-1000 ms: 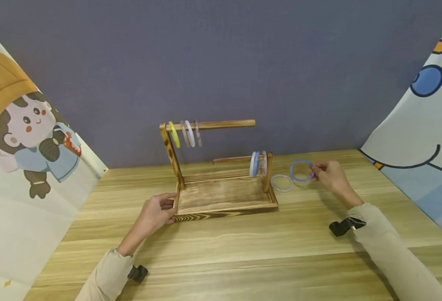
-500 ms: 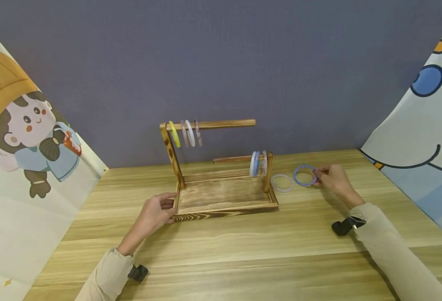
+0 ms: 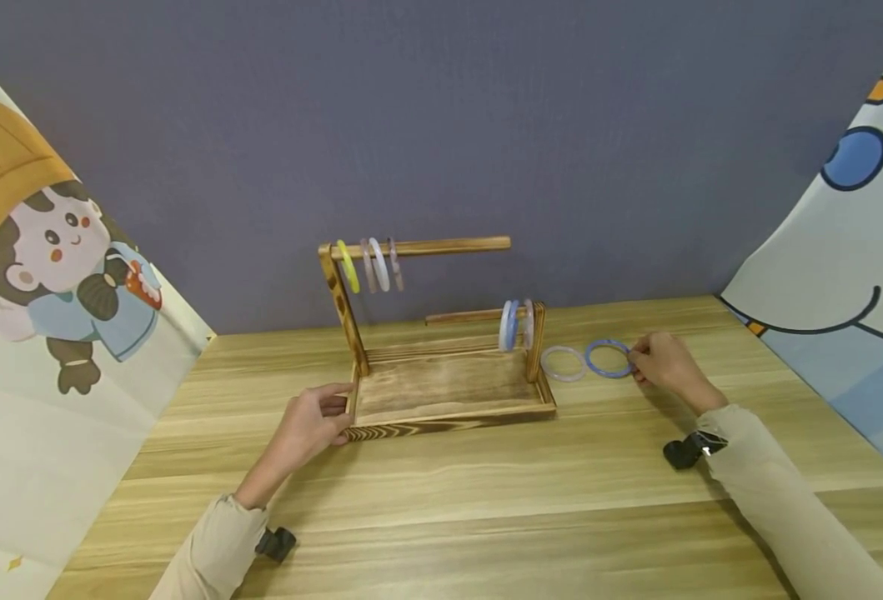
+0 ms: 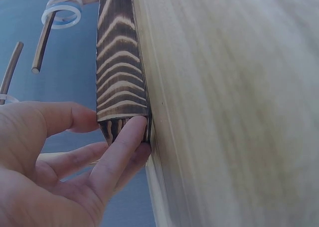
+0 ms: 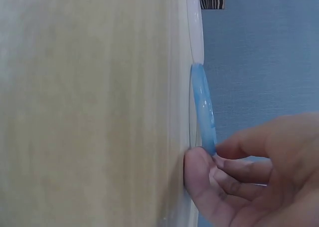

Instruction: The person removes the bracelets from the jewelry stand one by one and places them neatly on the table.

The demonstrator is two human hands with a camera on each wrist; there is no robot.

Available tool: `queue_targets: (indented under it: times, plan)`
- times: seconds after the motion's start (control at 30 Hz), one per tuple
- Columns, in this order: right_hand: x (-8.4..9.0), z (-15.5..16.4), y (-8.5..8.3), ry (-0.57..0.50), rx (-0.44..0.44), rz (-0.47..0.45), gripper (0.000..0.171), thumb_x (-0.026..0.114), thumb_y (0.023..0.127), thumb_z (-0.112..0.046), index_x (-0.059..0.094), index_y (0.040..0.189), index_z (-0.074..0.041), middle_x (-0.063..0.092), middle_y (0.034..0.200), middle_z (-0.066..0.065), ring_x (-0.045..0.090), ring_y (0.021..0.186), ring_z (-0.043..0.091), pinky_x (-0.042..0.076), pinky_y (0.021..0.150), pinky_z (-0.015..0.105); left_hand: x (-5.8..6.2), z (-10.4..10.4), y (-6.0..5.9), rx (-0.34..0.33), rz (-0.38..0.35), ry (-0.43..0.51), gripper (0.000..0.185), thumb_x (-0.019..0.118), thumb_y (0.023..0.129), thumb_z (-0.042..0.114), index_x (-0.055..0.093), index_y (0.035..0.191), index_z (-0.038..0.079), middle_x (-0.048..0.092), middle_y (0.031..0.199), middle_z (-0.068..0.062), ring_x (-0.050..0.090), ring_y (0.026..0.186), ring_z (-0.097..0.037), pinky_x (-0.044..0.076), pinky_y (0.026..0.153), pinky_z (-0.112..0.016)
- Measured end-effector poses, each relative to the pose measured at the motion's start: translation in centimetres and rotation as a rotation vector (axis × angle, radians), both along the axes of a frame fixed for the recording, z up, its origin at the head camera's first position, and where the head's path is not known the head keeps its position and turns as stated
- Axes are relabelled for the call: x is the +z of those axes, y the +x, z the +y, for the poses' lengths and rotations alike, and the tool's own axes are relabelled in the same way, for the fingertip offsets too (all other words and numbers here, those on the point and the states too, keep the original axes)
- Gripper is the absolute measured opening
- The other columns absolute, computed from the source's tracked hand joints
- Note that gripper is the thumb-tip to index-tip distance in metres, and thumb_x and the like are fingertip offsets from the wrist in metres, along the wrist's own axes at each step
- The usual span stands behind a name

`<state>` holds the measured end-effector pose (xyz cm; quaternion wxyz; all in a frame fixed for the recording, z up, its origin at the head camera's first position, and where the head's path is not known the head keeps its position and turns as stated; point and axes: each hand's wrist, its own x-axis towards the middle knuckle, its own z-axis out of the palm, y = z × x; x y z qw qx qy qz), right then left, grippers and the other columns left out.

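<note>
On the pale wood-grain table (image 3: 426, 508), a dark-grained wooden stand (image 3: 456, 422) occupies the centre, its shallow tray toward the viewer. Right of it lies a flat, translucent pale ring (image 3: 564, 380), interposed between the stand's right post (image 3: 537, 350) and a glossy marbled blue ring (image 5: 203, 105) at the far right. Three rings (image 3: 514, 327) hang from the lower rod, four (image 3: 378, 265) from the upper; behind rises a grey-blue wall (image 3: 561, 167). The hands are well apart: the left hand (image 3: 312, 417) grips the tray's near left corner, and the right hand (image 3: 664, 362) pinches the blue ring's right edge. The left wrist view alone details the thumb and fingers across the banded corner; the right wrist view alone reveals the blue ring tilted, its pinched edge raised off the tabletop.
</note>
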<state>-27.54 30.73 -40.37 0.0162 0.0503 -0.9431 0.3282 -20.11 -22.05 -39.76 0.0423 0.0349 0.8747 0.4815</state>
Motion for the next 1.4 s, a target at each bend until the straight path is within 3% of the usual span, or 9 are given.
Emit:
queue_targets:
  times: [0.17,0.57,1.4]
  plan:
    - [0.16,-0.08,0.02,-0.026,-0.013,-0.038,0.023,0.051,0.097,0.000,0.065,0.094,0.018,0.067,0.069,0.014,0.067,0.057,0.017,0.060,0.050,0.026,0.08,0.07,0.03,0.003,-0.001,0.002,0.053,0.064,0.089,-0.004,0.052,0.141,-0.002,0.062,0.124,-0.030,0.064,0.111,-0.039,0.064,0.068,-0.030]
    - [0.59,-0.34,0.32,0.055,-0.007,-0.042,0.017,0.055,0.092,0.003,0.067,0.091,0.015,0.068,0.067,0.010,0.066,0.057,0.015,0.058,0.049,0.024,-0.04,0.00,0.03,0.001,0.012,-0.007,0.052,0.064,0.090,-0.004,0.053,0.140,-0.002,0.063,0.123,-0.030,0.064,0.112,-0.039,0.064,0.066,-0.029]
    - [0.72,-0.39,0.48,0.010,-0.021,-0.056,0.020,0.054,0.092,0.002,0.064,0.099,0.018,0.069,0.073,0.015,0.068,0.059,0.018,0.061,0.053,0.027,0.03,-0.19,0.07,-0.007,0.005,-0.013,0.052,0.063,0.091,-0.002,0.053,0.141,0.000,0.061,0.126,-0.030,0.062,0.114,-0.040,0.064,0.068,-0.030]
